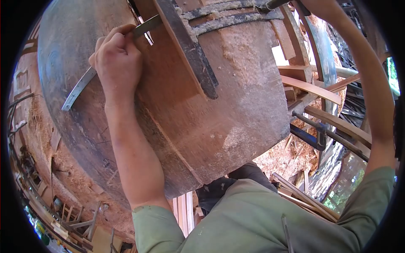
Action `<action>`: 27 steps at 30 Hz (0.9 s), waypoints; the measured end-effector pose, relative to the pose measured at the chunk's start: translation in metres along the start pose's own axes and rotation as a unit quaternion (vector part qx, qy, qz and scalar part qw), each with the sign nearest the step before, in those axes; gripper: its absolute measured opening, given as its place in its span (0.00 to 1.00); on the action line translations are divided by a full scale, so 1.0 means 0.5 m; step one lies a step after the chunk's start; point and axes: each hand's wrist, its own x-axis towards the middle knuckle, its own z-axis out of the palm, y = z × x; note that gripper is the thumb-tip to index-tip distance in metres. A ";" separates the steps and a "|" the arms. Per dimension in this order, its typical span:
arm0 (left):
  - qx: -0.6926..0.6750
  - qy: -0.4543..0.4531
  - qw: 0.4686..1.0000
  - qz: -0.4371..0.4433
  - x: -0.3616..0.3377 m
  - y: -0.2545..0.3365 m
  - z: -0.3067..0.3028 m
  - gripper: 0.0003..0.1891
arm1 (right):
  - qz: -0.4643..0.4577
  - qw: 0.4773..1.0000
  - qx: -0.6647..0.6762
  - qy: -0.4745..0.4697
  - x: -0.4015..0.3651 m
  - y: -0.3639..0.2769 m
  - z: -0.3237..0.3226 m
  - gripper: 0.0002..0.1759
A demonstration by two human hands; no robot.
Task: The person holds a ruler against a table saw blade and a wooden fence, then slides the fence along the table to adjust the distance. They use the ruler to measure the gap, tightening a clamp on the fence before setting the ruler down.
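My left hand [118, 52] is closed around a thin metal ruler [79, 89], whose lower end sticks out over the curved planking. The ruler's other end runs past my fingers to a dark-edged wooden bar [181, 46] that lies slanted across a broad reddish wooden board [244, 84]. At the top right edge, my right hand [322, 9] is cut off by the frame, beside a dark rod end [274, 4]. Its fingers are out of sight, so what it holds does not show.
Dark straps caked with sawdust [236, 21] cross the board's top. On the right, a metal clamp [320, 137] grips among wooden strips [312, 88] and curved ribs. Large curved planking [71, 46] fills the left. Sawdust [287, 162] and loose timber [303, 198] lie below.
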 end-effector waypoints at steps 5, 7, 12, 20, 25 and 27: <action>-0.016 0.007 1.000 -0.003 -0.002 -0.004 -0.001 0.08 | 0.216 0.907 0.335 -0.135 0.003 0.040 -0.022 0.40; -0.029 0.009 1.000 0.000 -0.002 -0.001 0.001 0.08 | 0.077 0.994 0.054 -0.054 -0.042 0.027 -0.059 0.50; -0.003 0.010 1.000 0.002 -0.001 0.003 -0.002 0.08 | -0.156 0.986 -0.057 -0.030 -0.047 -0.045 -0.062 0.37; -0.027 0.010 1.000 -0.002 0.000 0.006 -0.006 0.08 | 0.179 0.966 0.151 -0.107 0.008 0.011 -0.040 0.28; -0.018 0.010 1.000 0.006 -0.002 -0.001 0.001 0.09 | -0.187 0.973 -0.133 0.007 -0.091 -0.100 -0.073 0.42; -0.012 0.022 0.999 0.022 0.000 -0.008 0.009 0.09 | -0.108 0.988 -0.106 -0.044 -0.060 -0.090 -0.080 0.38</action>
